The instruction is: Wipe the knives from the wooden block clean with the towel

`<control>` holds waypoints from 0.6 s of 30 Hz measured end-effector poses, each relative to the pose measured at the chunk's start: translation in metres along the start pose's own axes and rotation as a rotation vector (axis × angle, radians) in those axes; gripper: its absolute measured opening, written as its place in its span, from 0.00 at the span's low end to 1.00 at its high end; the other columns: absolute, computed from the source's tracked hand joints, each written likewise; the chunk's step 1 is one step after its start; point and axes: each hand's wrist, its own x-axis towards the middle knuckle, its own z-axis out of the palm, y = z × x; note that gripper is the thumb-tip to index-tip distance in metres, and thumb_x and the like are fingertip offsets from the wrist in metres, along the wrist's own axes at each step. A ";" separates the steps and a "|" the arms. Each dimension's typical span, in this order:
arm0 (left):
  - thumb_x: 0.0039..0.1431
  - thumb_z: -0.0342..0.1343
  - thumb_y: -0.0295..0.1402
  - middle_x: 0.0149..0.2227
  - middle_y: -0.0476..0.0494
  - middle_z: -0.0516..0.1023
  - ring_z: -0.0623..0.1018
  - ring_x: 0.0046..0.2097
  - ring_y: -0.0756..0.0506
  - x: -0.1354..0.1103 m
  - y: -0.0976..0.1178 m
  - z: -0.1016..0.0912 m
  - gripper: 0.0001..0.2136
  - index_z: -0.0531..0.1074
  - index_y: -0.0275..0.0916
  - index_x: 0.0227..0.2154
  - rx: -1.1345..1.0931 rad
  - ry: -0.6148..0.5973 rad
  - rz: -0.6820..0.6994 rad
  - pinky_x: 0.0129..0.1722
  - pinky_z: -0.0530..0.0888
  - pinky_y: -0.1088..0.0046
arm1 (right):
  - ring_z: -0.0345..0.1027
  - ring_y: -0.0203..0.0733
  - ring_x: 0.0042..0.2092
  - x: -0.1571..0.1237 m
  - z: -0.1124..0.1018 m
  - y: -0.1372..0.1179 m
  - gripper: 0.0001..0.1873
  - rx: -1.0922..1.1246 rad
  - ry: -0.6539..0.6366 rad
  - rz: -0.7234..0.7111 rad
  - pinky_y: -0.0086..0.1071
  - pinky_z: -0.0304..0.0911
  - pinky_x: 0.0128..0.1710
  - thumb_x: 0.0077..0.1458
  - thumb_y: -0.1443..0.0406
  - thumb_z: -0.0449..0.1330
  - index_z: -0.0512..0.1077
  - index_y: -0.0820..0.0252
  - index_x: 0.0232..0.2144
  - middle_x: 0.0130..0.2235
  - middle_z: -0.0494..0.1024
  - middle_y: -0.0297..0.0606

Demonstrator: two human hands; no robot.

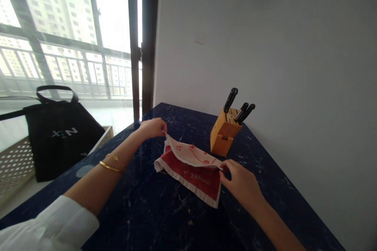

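Observation:
A red and white patterned cloth [191, 172] lies partly folded on the dark blue marbled countertop [153, 211]. My left hand [152, 128] pinches the cloth's far left corner and lifts it a little off the surface. My right hand [240, 182] pinches the corner at the cloth's right edge. The lifted top layer shows its pale underside with red marks. A gold bangle sits on my left wrist.
A wooden knife block [224, 131] with three black-handled knives stands just behind the cloth, near the white wall. A black tote bag [60, 133] rests on a perforated cream rack at the left. Large windows fill the left background.

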 end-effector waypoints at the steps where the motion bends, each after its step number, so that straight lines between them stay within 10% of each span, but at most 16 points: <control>1: 0.39 0.58 0.36 0.30 0.52 0.75 0.73 0.32 0.47 -0.005 -0.001 0.002 0.06 0.76 0.47 0.24 0.019 -0.019 0.009 0.28 0.64 0.76 | 0.66 0.37 0.34 -0.003 0.000 -0.001 0.04 0.008 -0.010 0.003 0.27 0.53 0.31 0.49 0.67 0.50 0.65 0.55 0.28 0.31 0.72 0.31; 18: 0.39 0.59 0.37 0.38 0.42 0.76 0.74 0.39 0.37 -0.046 0.006 0.008 0.10 0.76 0.44 0.28 0.209 -0.205 -0.013 0.35 0.68 0.67 | 0.66 0.39 0.35 -0.045 0.018 -0.004 0.06 -0.005 -0.131 -0.035 0.30 0.53 0.33 0.47 0.69 0.52 0.68 0.55 0.28 0.31 0.72 0.31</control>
